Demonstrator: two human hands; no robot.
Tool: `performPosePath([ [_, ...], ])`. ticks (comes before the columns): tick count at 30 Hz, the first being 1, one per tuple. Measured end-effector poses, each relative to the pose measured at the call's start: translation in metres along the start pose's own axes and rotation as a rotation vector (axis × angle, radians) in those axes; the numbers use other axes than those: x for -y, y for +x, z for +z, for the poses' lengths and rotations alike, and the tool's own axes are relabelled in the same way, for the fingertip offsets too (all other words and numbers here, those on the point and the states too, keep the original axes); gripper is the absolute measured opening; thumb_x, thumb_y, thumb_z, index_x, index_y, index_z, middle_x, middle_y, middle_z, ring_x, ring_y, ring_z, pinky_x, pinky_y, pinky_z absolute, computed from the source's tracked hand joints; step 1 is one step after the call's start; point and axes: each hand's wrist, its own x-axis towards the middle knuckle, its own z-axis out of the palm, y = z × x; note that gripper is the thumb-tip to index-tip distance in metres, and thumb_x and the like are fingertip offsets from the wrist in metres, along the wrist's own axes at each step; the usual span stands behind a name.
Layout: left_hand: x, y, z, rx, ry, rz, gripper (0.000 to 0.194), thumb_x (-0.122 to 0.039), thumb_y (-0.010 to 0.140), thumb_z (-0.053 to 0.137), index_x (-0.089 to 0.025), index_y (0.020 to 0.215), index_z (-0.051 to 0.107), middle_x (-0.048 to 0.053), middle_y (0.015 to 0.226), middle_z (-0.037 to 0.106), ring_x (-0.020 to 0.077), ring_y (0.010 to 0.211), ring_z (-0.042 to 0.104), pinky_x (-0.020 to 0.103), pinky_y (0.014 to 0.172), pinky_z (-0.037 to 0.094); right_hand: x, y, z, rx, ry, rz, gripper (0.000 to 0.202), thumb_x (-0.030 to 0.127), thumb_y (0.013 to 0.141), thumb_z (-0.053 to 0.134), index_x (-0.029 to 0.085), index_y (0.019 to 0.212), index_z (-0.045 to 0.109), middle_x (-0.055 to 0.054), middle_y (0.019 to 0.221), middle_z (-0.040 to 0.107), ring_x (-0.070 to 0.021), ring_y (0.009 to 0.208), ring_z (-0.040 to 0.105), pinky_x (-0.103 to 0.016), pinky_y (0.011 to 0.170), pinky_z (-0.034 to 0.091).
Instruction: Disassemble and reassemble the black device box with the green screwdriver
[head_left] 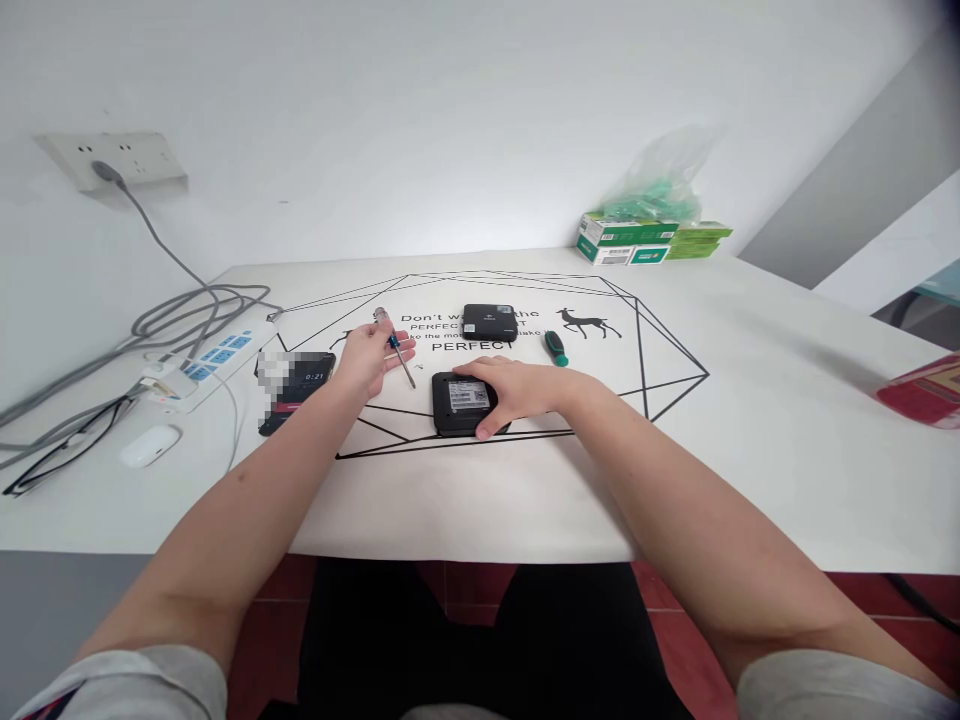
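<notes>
A screwdriver (pixel 403 366) with a clear and blue handle rests in my left hand (pixel 369 355), between thumb and palm, its other fingers loosely spread. The metal shaft slants down to the right, with its tip just left of a flat black box (pixel 448 418). That box lies label side up, and a white printed label (pixel 469 394) faces me. Around its right side, my right hand (pixel 510 388) grips it with the thumb at the near edge and the fingers over the far edge. A few tiny pieces, perhaps screws (pixel 419 367), lie near the screwdriver's tip.
Behind is a second black box (pixel 489 322), with a green and black screwdriver handle (pixel 556 348) to its right. At left lie a phone (pixel 304 385), a power strip (pixel 225 360), glasses (pixel 67 445), a white mouse (pixel 150 446) and cables. Green boxes (pixel 630 235) stand at the wall.
</notes>
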Motion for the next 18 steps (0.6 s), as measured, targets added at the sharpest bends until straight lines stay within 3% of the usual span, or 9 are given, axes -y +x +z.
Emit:
performPosePath([
  [3, -0.003, -0.008, 0.002, 0.024, -0.081, 0.091, 0.02, -0.026, 0.103, 0.074, -0.021, 0.11, 0.056, 0.006, 0.103, 0.075, 0.0189, 0.092, 0.078, 0.051, 0.097, 0.068, 0.005, 0.001, 0.003, 0.012, -0.016, -0.015, 0.113, 0.061, 0.065, 0.093, 0.026, 0.162, 0.049, -0.016, 0.158, 0.057, -0.0434, 0.152, 0.046, -0.059, 0.126, 0.042],
  [6, -0.003, -0.012, 0.004, 0.042, -0.099, 0.17, 0.034, -0.016, 0.099, 0.072, -0.027, 0.124, 0.053, 0.001, 0.102, 0.071, 0.0164, 0.09, 0.077, 0.051, 0.097, 0.067, 0.008, 0.001, 0.002, 0.015, -0.02, -0.003, 0.111, 0.059, 0.067, 0.091, 0.024, 0.162, 0.049, -0.017, 0.155, 0.058, -0.0431, 0.15, 0.048, -0.059, 0.125, 0.042],
  [18, 0.003, -0.025, 0.011, 0.028, 0.2, 0.476, 0.045, -0.023, 0.09, 0.074, -0.029, 0.13, 0.054, 0.001, 0.108, 0.064, 0.0173, 0.09, 0.074, 0.036, 0.08, 0.069, 0.01, 0.001, 0.003, 0.007, -0.042, 0.007, 0.109, 0.063, 0.066, 0.09, 0.026, 0.161, 0.052, -0.016, 0.154, 0.058, -0.045, 0.147, 0.049, -0.061, 0.122, 0.044],
])
